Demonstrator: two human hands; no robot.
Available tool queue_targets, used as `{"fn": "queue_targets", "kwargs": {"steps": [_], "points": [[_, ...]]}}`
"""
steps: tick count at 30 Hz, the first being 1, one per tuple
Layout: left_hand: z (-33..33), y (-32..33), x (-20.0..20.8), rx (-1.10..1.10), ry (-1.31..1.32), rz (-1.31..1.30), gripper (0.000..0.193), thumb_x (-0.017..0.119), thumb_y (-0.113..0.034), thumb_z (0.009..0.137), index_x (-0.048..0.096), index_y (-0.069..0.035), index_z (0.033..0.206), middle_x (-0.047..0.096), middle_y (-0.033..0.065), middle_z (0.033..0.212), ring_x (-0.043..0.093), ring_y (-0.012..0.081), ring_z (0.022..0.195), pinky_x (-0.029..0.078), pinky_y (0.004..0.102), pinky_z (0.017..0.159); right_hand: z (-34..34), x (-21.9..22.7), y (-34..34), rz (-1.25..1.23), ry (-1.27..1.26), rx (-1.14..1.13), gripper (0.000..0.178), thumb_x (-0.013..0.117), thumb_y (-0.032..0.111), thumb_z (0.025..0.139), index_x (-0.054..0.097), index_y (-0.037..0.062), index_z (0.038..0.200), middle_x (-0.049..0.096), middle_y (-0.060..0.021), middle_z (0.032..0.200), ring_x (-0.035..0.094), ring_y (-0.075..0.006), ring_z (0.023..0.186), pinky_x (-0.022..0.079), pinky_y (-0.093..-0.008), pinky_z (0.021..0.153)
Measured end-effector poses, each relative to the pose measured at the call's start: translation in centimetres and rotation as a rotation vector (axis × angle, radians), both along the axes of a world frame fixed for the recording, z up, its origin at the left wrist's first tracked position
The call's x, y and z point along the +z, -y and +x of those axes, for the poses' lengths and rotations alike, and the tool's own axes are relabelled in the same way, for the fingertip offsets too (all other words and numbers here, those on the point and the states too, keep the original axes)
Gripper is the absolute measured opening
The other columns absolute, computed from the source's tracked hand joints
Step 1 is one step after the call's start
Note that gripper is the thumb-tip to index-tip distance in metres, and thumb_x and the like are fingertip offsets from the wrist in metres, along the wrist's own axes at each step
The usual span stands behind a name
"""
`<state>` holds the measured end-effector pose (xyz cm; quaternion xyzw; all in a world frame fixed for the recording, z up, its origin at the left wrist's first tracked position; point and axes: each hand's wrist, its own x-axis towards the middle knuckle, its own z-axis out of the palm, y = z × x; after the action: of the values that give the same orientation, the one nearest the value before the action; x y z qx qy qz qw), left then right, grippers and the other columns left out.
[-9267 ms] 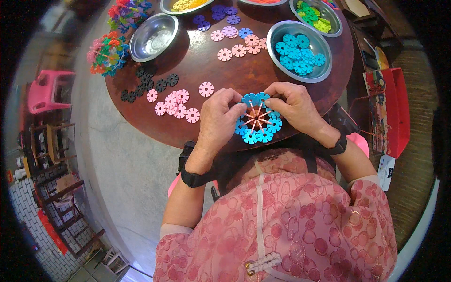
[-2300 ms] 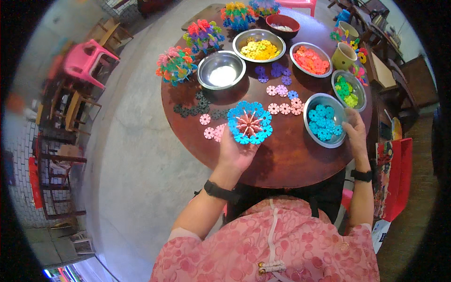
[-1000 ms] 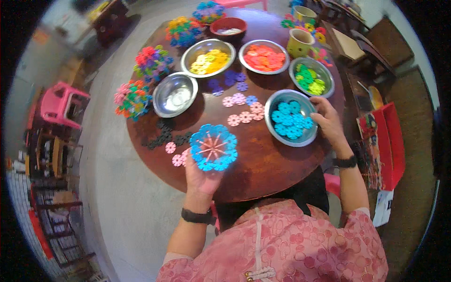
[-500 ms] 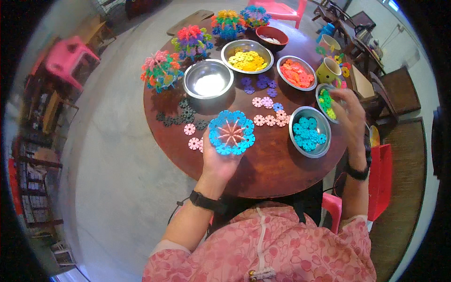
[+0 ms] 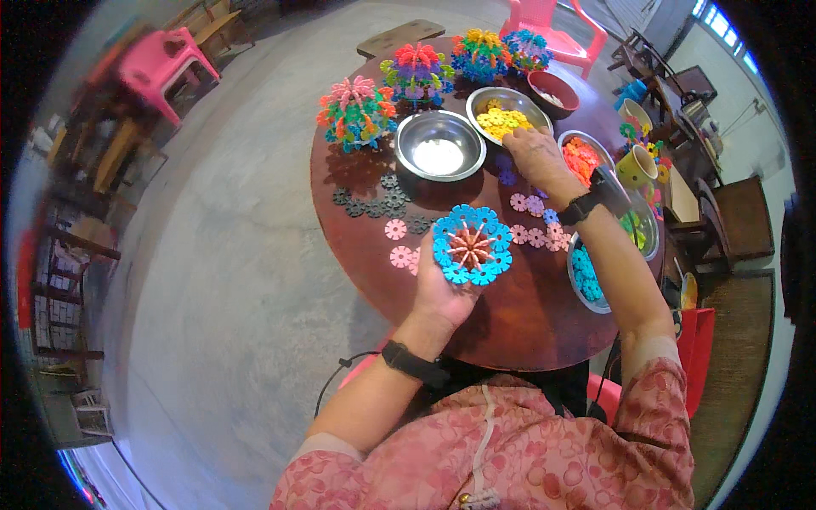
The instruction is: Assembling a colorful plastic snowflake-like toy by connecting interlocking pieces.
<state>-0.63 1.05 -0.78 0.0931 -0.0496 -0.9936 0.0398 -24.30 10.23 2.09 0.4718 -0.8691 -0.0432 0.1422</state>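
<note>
My left hand (image 5: 446, 293) is wrapped round the underside of a bowl-shaped piece built from interlocking plastic discs (image 5: 473, 245), blue round the rim with pink spokes meeting in the middle. My right hand (image 5: 542, 160) reaches across the table to a metal bowl of yellow discs (image 5: 501, 119). Its fingers are bent down together at the bowl's near edge; their tips are partly hidden among the discs. Loose dark grey discs (image 5: 374, 206), pink discs (image 5: 396, 229) and purple discs (image 5: 534, 205) lie near the built piece. My right forearm partly covers a bowl of teal discs (image 5: 585, 274).
A shiny metal bowl (image 5: 440, 170) stands left of the yellow one. Behind are several colourful disc balls (image 5: 357, 115) and a dark red bowl (image 5: 554, 93). At right stand an orange disc bowl (image 5: 581, 160), a green disc bowl (image 5: 637, 229) and a yellow cup (image 5: 636, 167).
My right hand has moved left and away from me, from the green disc bowl to the yellow disc bowl. The left hand still holds the blue and pink piece. The view has shifted.
</note>
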Motion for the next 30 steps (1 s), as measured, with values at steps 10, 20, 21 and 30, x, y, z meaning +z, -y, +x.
{"fn": "queue_targets", "kwargs": {"steps": [10,20,21,30], "points": [[-0.1,-0.1,-0.4,0.03,-0.031,0.031,0.04,0.042,-0.039,0.092,0.056,-0.009,0.116,0.061,0.0115,0.111,0.061,0.0285,0.099,0.052,0.046,0.086,-1.0,0.1,-0.2,-0.08,-0.149,0.032,0.01,0.052,0.01,0.081,0.061,0.0085,0.086,0.06,-0.0116,0.086,0.061,-0.0297,0.088,0.05,-0.0412,0.075],[0.3,-0.5,0.5,0.083,-0.123,-0.087,0.049,0.041,-0.048,0.09,0.056,-0.01,0.116,0.061,0.0099,0.113,0.059,0.0269,0.102,0.052,0.0462,0.084,7.5,5.9,-7.2,-0.177,-0.246,0.165,0.003,0.055,0.01,0.077,0.058,0.0088,0.078,0.057,-0.0087,0.079,0.059,-0.0256,0.079,0.044,-0.0392,0.072],[0.3,0.2,0.4,0.075,-0.129,-0.093,0.049,0.041,-0.048,0.09,0.056,-0.01,0.116,0.061,0.0099,0.113,0.059,0.0269,0.102,0.052,0.0462,0.084,9.4,6.7,-8.1,-0.186,-0.241,0.188,0.002,0.056,0.011,0.076,0.056,0.0089,0.076,0.055,-0.008,0.076,0.058,-0.025,0.077,0.044,-0.0393,0.072],[-0.7,1.6,0.2,0.214,-0.092,-0.077,0.041,0.05,-0.044,0.085,0.061,-0.012,0.108,0.064,0.0073,0.104,0.062,0.0218,0.093,0.053,0.038,0.084,21.5,5.5,-15.4,-0.203,-0.024,0.342,0.006,0.057,0.015,0.072,0.052,0.0109,0.073,0.049,-0.0044,0.071,0.053,-0.0208,0.07,0.042,-0.0356,0.069]]}}
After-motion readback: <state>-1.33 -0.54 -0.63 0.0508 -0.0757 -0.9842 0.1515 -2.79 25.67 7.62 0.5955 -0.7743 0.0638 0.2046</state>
